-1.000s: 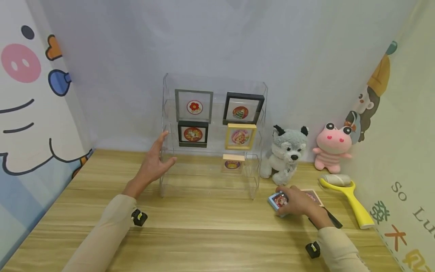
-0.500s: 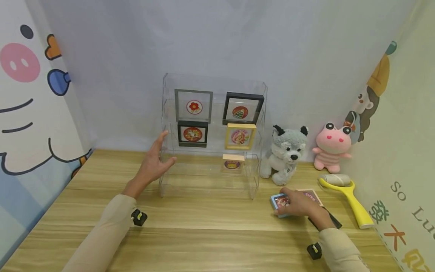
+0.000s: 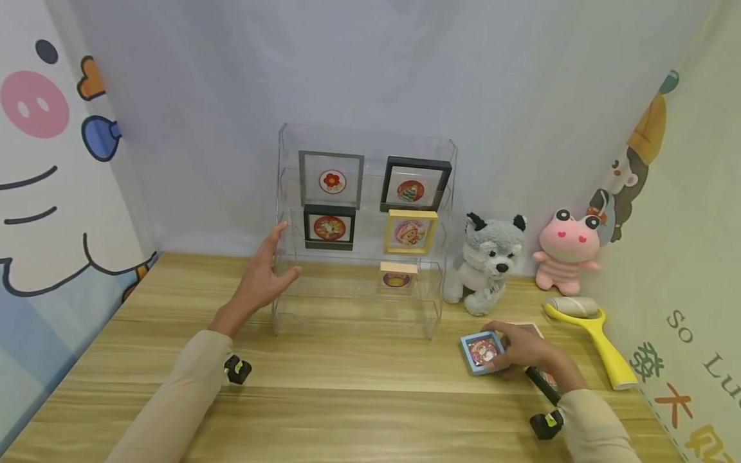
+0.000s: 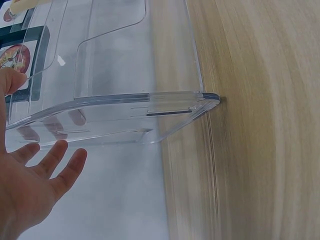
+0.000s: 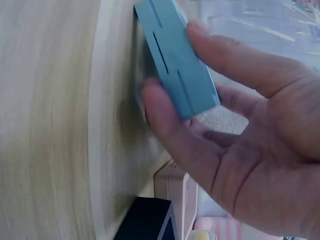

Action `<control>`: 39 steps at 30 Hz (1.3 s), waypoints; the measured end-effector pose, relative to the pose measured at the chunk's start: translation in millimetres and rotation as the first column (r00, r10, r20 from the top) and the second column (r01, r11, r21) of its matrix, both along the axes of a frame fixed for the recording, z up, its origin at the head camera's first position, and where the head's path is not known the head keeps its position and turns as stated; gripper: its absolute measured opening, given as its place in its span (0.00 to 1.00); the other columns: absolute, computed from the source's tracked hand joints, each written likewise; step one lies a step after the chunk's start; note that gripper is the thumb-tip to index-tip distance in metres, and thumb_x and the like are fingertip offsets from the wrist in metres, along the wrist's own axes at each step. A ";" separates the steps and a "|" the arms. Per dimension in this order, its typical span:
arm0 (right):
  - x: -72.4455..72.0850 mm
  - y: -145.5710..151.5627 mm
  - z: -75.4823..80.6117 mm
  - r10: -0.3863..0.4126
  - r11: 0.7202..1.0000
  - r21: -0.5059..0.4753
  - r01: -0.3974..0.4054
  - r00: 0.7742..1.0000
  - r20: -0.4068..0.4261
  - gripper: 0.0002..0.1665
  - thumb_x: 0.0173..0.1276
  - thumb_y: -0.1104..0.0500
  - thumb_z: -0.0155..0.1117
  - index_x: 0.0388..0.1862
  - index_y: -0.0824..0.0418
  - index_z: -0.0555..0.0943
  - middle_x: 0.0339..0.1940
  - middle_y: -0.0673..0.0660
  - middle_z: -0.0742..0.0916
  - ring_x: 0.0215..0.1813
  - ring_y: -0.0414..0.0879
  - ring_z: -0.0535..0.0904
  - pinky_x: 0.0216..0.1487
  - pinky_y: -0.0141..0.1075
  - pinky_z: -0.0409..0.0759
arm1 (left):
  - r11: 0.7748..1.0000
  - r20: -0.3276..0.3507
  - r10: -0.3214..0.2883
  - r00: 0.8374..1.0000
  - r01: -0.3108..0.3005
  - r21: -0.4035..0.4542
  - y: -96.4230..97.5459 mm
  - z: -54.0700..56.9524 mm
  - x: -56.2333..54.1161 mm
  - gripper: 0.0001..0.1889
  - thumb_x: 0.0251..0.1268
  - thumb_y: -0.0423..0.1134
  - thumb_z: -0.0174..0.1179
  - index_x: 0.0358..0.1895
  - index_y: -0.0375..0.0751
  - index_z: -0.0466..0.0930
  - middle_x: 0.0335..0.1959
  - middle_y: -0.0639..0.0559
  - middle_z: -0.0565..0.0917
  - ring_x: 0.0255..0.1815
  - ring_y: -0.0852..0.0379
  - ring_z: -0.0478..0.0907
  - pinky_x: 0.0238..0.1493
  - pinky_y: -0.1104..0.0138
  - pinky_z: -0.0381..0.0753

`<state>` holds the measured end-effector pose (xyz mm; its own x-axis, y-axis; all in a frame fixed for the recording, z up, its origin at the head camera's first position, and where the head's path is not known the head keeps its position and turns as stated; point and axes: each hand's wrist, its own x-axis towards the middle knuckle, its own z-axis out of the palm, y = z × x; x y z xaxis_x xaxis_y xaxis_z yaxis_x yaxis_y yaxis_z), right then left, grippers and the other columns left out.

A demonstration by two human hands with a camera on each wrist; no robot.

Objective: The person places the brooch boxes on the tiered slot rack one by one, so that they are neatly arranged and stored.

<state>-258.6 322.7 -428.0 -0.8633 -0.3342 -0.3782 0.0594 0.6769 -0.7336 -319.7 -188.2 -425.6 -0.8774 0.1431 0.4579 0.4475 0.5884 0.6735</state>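
Note:
In the head view, my right hand pinches a small light-blue picture frame with a round picture inside. The right wrist view shows the slotted blue edge of this frame between thumb and fingers, close over the wood. My left hand is at the left side of a clear acrylic tiered rack, fingers extended. Seen from the left wrist, those fingertips are right at the rack's side panel, the thumb towards its front. Several framed pictures stand on the rack, including a yellow frame and a black frame.
Partly behind my right hand lie a black frame and a pale pink frame. A grey husky plush and a pink frog plush sit right of the rack. A yellow lint roller lies near the right wall.
My right hand has shifted right, and the blue frame has turned so its picture shows more fully, now a little further right. The left hand stays at the rack.

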 end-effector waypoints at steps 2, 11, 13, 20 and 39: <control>0.1 1.7 0.8 0.014 0.999 -0.046 -0.012 0.999 0.032 0.47 0.55 0.67 0.78 0.70 0.70 0.65 0.35 0.62 0.81 0.34 0.49 0.83 0.37 0.47 0.87 | 1.000 0.000 -0.005 1.000 0.005 0.003 -0.2 -0.1 -0.2 0.47 0.65 0.38 0.65 0.81 0.51 0.44 0.81 0.37 0.53 0.78 0.33 0.54 0.68 0.36 0.63; 3.7 0.3 6.9 0.067 0.995 -0.075 -0.063 0.996 0.052 0.45 0.54 0.70 0.77 0.69 0.70 0.66 0.37 0.63 0.81 0.34 0.50 0.85 0.37 0.50 0.87 | 1.000 0.011 -0.007 1.000 0.007 0.007 -0.6 -0.7 0.1 0.47 0.66 0.38 0.65 0.81 0.51 0.44 0.81 0.38 0.53 0.79 0.33 0.53 0.69 0.36 0.62; 5.1 -0.6 8.8 0.084 0.994 -0.077 -0.081 0.996 0.042 0.45 0.55 0.69 0.77 0.69 0.71 0.66 0.38 0.64 0.80 0.35 0.50 0.84 0.38 0.50 0.87 | 1.000 0.015 -0.007 1.000 0.007 0.010 -0.7 -0.9 0.2 0.47 0.66 0.38 0.65 0.81 0.51 0.44 0.81 0.38 0.52 0.78 0.33 0.54 0.68 0.36 0.63; 9.6 -6.6 19.3 0.199 0.979 -0.035 -0.201 0.977 -0.071 0.43 0.57 0.64 0.77 0.68 0.70 0.67 0.39 0.62 0.83 0.37 0.48 0.81 0.36 0.41 0.86 | 1.000 0.015 -0.007 1.000 0.007 0.010 -0.7 -1.0 0.4 0.47 0.65 0.38 0.65 0.81 0.52 0.44 0.81 0.38 0.52 0.78 0.33 0.55 0.65 0.38 0.66; 9.4 -89.3 64.7 0.277 0.932 -0.151 -0.328 0.917 -0.286 0.42 0.63 0.67 0.71 0.73 0.67 0.63 0.45 0.65 0.81 0.42 0.52 0.87 0.41 0.36 0.85 | 0.999 0.111 -0.043 0.993 0.045 -0.013 -6.8 9.4 1.4 0.48 0.66 0.40 0.66 0.81 0.51 0.42 0.82 0.37 0.48 0.69 0.24 0.64 0.52 0.39 0.78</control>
<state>-249.2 233.5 -363.3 -0.7672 -0.6385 -0.0612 -0.3325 0.4774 -0.8133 -318.3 -194.9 -416.1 -0.9153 0.1889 0.3558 0.3963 0.5802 0.7115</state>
